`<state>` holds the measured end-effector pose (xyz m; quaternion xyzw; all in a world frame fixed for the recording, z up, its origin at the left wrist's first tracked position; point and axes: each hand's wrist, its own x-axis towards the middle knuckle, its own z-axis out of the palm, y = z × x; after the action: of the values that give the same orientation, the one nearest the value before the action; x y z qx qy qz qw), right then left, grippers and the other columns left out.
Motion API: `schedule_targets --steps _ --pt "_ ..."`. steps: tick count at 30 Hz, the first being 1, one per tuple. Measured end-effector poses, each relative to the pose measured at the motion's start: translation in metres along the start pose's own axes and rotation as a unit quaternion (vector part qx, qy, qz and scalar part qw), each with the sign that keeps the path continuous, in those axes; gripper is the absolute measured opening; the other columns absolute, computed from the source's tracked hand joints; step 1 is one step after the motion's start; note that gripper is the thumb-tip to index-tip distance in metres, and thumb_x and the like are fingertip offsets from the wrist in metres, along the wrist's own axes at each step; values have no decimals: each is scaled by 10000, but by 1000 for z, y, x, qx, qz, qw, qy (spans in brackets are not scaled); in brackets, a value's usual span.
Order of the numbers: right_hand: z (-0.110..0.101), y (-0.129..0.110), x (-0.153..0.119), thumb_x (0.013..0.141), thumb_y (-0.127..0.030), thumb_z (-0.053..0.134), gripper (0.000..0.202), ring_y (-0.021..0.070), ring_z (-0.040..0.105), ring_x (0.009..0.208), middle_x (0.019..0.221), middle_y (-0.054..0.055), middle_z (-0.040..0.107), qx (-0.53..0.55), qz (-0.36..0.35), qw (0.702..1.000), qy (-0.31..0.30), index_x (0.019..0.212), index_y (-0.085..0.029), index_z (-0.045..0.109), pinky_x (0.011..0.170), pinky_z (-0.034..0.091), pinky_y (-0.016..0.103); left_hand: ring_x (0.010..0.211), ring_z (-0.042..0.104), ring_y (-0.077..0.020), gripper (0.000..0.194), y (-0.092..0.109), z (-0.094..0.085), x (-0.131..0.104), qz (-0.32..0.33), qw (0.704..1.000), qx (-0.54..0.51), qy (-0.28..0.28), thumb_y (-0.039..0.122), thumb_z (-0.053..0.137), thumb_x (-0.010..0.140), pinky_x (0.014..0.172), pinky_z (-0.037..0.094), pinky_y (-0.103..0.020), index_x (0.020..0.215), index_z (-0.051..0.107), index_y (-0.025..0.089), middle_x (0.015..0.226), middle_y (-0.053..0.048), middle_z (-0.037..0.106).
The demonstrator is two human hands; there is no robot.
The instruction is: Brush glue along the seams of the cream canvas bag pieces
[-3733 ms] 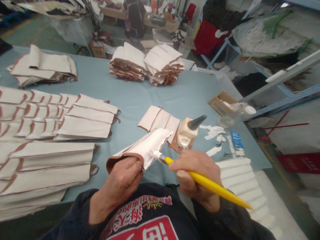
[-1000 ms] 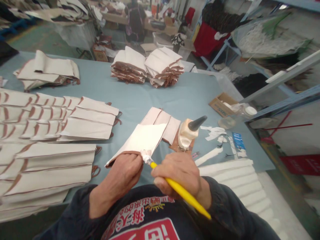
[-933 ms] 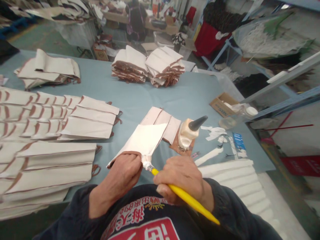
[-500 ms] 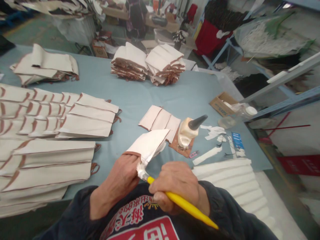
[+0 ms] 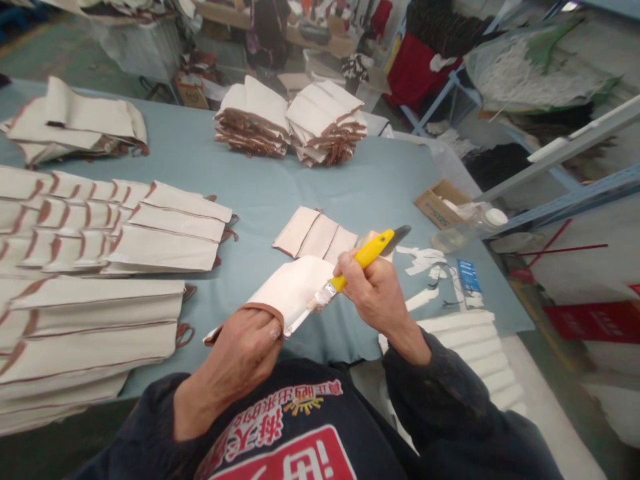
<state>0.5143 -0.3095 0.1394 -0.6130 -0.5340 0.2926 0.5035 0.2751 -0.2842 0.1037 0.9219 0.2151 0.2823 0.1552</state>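
My left hand (image 5: 250, 343) grips the brown-edged opening of a cream fabric piece (image 5: 287, 287), with some fingers hidden inside it. My right hand (image 5: 373, 290) is closed round a brush with a yellow handle (image 5: 367, 253). The brush's bristles touch the right edge of the cream piece. Just behind that piece, another cream panel (image 5: 313, 233) with brown seams lies flat on the blue-grey table (image 5: 395, 180). A container with a dark spout (image 5: 397, 240) is mostly hidden behind my right hand and the brush.
Rows of cream pieces (image 5: 165, 233) overlap at the left. Two stacks (image 5: 253, 113) and a folded pile (image 5: 85, 127) stand farther back. At the right are white strips (image 5: 425, 260), a blue card (image 5: 469, 275), a cardboard box (image 5: 440, 203) and a clear jar (image 5: 463, 233). A person (image 5: 267, 30) is in the background.
My right hand and the brush have moved up and away from my body, and the handle now points up to the right. The bristles have shifted along the edge, away from my left hand.
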Motion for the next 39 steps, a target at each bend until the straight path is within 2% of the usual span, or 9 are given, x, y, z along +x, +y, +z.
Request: schedule_targets --steps 7,11,13,15,18,21,29,34,39 --pt "-16 -7 3 978 -569 630 489 80 437 432 488 -54 489 18 54 996 -70 688 -177 668 379 323 204 664 610 -217 262 -1 4 -3 -22 999 -37 9 30 477 917 632 484 -337 782 600 219 699 -45 656" --pt "-16 -15 3 973 -613 639 488 66 349 390 460 -103 374 111 47 992 -33 733 -189 656 357 288 203 644 592 -213 276 1 5 -1 -50 996 -76 22 54 462 927 621 470 -332 744 581 224 678 -36 636" --pt "-12 -18 2 975 -609 646 471 56 302 375 464 -115 350 164 42 986 -10 749 -196 641 347 260 200 675 613 -202 280 3 1 2 -118 984 -130 15 94 449 956 637 481 -313 752 601 211 713 -37 651" --pt "-6 -19 0 986 -582 649 449 48 280 369 466 -117 351 200 23 979 24 753 -199 634 344 232 194 683 613 -186 237 3 -5 6 -248 941 -229 0 180 492 966 627 472 -287 777 636 197 729 -23 654" --pt "5 -17 -4 1013 -506 649 400 47 323 381 475 -104 394 205 -34 974 91 761 -196 650 361 249 188 523 463 -128 228 0 -13 11 -427 810 -401 -17 362 599 914 504 355 -244 753 610 201 591 42 542" --pt "20 -12 -10 1043 -450 617 348 55 394 398 507 -89 462 198 -91 970 111 803 -203 672 382 318 189 479 354 -91 306 -4 -14 11 -484 714 -506 -5 473 685 856 471 272 -221 759 573 205 557 76 480" --pt "43 5 -16 1094 -391 502 269 128 630 571 702 -18 686 6 -265 963 46 951 -237 670 556 543 290 474 301 -70 362 4 -17 12 -507 653 -563 8 473 807 758 457 230 -201 748 569 201 547 107 408" --pt "20 -6 -8 1098 -317 522 227 120 567 536 671 -16 691 -110 -448 886 -51 937 -214 644 511 449 276 539 498 -100 359 11 -24 19 -543 603 -584 32 410 861 634 514 407 -198 724 585 199 597 59 577" --pt "-7 -21 -1 1073 -294 575 156 142 542 521 659 -3 692 -256 -519 811 -84 982 -189 644 485 399 299 587 581 -119 321 10 -28 21 -550 583 -595 60 358 875 597 578 495 -212 750 652 184 618 48 629"
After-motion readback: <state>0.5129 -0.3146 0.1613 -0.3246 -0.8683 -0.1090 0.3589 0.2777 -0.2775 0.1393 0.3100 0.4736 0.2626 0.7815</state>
